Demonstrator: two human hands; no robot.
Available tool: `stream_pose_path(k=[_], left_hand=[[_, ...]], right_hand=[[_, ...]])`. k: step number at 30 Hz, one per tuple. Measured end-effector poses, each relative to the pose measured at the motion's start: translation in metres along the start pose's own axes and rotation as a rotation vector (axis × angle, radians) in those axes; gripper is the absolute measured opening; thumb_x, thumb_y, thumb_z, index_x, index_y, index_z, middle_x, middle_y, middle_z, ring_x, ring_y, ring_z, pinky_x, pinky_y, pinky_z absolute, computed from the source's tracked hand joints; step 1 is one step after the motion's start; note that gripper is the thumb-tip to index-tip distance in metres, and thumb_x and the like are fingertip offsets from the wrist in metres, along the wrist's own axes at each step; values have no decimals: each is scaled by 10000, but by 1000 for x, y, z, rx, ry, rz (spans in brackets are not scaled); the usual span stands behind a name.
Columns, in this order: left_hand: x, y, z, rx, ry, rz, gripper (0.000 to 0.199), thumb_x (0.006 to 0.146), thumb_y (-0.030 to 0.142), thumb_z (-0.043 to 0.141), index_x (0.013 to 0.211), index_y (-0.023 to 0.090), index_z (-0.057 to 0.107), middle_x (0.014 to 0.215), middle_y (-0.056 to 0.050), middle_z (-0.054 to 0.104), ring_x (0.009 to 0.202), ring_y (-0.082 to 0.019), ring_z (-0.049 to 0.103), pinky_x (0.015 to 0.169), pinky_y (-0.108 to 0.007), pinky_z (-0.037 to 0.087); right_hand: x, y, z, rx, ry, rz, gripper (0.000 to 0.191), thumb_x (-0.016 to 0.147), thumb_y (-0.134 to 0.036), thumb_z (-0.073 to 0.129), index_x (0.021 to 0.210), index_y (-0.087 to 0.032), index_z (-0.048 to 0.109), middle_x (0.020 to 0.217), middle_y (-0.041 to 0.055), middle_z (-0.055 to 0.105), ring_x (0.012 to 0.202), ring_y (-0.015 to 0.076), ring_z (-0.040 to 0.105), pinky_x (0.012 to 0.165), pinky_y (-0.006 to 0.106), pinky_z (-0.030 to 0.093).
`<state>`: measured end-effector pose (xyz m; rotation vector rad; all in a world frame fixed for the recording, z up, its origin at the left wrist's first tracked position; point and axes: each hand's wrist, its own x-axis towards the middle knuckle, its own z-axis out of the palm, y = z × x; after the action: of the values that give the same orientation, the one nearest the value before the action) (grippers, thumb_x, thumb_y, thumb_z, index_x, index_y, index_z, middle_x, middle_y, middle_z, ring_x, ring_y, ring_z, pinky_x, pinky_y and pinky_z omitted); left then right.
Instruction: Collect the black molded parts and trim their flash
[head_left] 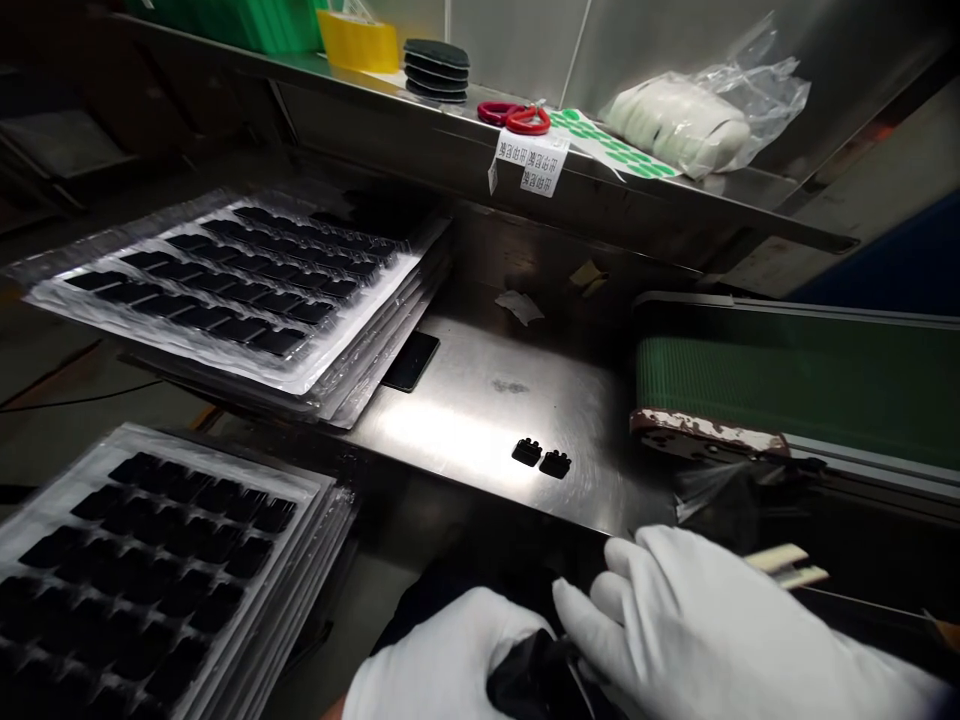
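Note:
My left hand [448, 655], in a white glove, is closed around a black piece [534, 672] at the bottom of the view. The piece is dark, and its exact kind cannot be made out. Close on its right is my white-gloved right hand [697, 620], back upward, fingers bent in toward that piece. What its fingertips grip is hidden. A pale two-pronged tool [791, 565] sticks out from behind the right hand; whether the palm holds it is not visible. Two small black parts with knobs, one left [527, 452] and one right [556, 464], lie on the metal table [465, 420] beyond my hands.
Stacked clear trays of black pieces stand at the left, one stack farther [300, 378] and one nearer [311, 490]. A dark phone-like slab [412, 362] lies beside the farther stack. At right is a green conveyor belt [795, 380]. The shelf holds red-handled scissors [528, 120] and black discs [436, 70].

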<state>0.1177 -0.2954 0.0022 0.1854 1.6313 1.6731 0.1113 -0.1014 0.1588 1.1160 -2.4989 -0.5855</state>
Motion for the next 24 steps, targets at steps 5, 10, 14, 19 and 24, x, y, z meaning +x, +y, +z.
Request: stream_pose_path(k=[5,10,14,19,24], left_hand=[[7,-8,10,-87,-37,-12,221,541,327,843,599,192,678,458,55,519,365,-75,353,398,-206,246],[27,-7,36,-171,-88,-15,319,531,402,849,479,205,604,327,70,337,311,-90,314,370,-216,261],[23,18,38,-105,-79,44,302,563,408,844,491,210,628,349,59,410,351,-130,440,394,-232,330],[-7,83,-3,1,-149,102,269,566,289,882,796,205,772,705,5,712,681,-229,663,595,-281,481],[-7,118,-18,14,-256,282,310,592,169,898,877,172,775,859,-44,707,822,-227,660,768,-300,512]], right_hand=[[11,10,-11,161,-110,-60,102,588,-160,543,570,-234,474,479,-22,431,421,167,348,433,364,196],[9,21,-15,242,-193,-101,128,576,-206,588,571,-236,463,456,-28,446,385,165,353,396,359,130],[-8,26,-10,389,-107,123,182,695,-110,496,803,-248,546,513,-76,525,380,130,473,365,318,219],[-22,17,-11,213,-43,246,403,996,-216,164,1277,-161,446,655,-32,635,536,141,616,447,284,443],[-19,-6,-9,64,-70,257,359,998,-262,195,1175,-197,501,552,-42,552,454,160,566,389,291,381]])
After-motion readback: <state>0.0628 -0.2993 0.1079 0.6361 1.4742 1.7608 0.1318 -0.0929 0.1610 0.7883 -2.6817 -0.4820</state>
